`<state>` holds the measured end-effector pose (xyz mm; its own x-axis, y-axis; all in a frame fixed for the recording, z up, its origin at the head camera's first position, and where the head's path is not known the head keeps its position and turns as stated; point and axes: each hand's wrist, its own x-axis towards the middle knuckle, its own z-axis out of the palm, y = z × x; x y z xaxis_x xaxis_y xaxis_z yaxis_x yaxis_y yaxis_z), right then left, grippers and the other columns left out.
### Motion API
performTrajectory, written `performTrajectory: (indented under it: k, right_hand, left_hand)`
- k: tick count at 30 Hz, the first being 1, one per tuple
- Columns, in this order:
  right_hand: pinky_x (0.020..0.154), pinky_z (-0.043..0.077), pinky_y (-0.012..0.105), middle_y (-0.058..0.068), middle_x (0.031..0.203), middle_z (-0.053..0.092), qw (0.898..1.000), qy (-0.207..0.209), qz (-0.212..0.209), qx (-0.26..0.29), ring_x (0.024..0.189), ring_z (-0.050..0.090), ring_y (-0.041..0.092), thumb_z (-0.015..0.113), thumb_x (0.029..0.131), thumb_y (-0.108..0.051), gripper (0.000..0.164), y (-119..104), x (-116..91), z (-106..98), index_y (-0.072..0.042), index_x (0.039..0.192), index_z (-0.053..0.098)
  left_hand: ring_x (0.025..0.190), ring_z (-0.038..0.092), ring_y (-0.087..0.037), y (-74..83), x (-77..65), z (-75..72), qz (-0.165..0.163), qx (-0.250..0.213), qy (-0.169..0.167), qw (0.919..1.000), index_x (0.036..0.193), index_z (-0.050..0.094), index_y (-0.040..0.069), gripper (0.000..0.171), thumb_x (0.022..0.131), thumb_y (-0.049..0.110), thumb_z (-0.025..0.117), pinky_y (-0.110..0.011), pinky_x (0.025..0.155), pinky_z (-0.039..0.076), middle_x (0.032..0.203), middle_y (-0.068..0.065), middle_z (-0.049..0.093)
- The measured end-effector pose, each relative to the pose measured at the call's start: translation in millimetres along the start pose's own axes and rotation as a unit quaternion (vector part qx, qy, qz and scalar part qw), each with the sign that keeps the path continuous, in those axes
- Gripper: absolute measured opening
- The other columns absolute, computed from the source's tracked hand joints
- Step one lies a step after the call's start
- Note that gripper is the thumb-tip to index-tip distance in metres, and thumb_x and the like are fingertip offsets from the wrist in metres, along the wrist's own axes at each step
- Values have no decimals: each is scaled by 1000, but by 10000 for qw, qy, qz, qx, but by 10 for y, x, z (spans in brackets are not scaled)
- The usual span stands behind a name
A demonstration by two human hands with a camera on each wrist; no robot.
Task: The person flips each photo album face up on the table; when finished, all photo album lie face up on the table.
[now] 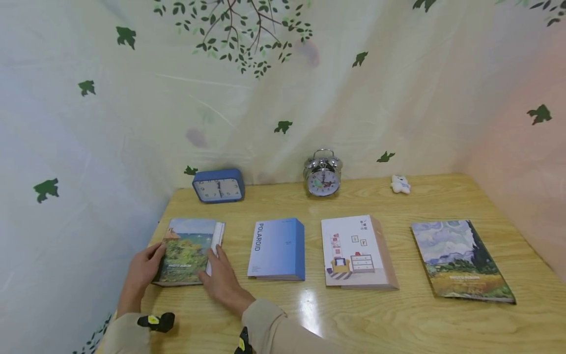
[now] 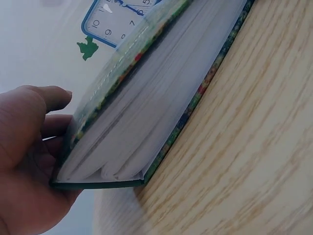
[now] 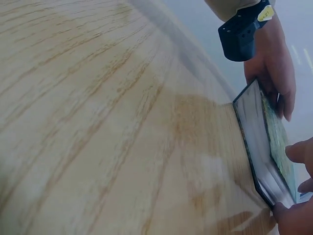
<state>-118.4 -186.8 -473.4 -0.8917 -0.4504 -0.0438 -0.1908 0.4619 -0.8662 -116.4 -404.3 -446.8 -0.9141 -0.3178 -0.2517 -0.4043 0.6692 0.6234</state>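
A photo album with a painted garden-and-sea cover lies at the table's left end, between both hands. My left hand holds its spine side; the left wrist view has the fingers behind the spine and the thumb beside the cover. At the opposite edge, my right hand grips the album, fingertips by a white strip that shows past the cover. White pages fan between the covers in the left wrist view. Only the fingers of my right hand show at the edge of the right wrist view.
Right of the album lie a blue Polaroid album, a white album with furniture drawings and another painted photo album. Behind stand a blue clock, a silver alarm clock and a small white bear figure.
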Motion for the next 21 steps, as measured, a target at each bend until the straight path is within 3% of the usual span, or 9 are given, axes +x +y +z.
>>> performTrajectory:
  k: [10,15,18,21]
  right_hand:
    - [107,42,40,12,155,27,9994,174,-299,70,138,38,27,55,98,-32,60,-53,21,-187,-10,149,34]
    - [107,41,42,9,157,25,9991,237,-338,131,139,36,25,52,99,-35,58,-100,9,-369,-15,150,32]
    - [107,41,43,7,157,24,9982,399,-433,95,139,36,25,52,99,-35,58,-92,9,-500,-17,150,32]
    - [108,40,44,6,157,25,9967,626,-502,72,139,36,25,52,99,-33,58,-63,11,-654,-18,150,31]
  left_hand:
    - [132,28,-53,96,-46,-16,166,465,78,9988,150,16,-7,75,102,51,21,-64,103,33,147,-36,25]
    - [129,34,-52,250,-146,-30,588,398,773,9945,147,23,-10,71,103,45,29,-63,101,37,145,-36,30]
    - [127,38,-52,369,-213,-36,933,355,1266,9869,144,31,-10,63,104,38,34,-62,99,39,143,-35,35]
    - [125,41,-50,494,-263,-21,1176,268,1551,9805,142,37,-8,58,104,36,37,-61,97,42,141,-33,39]
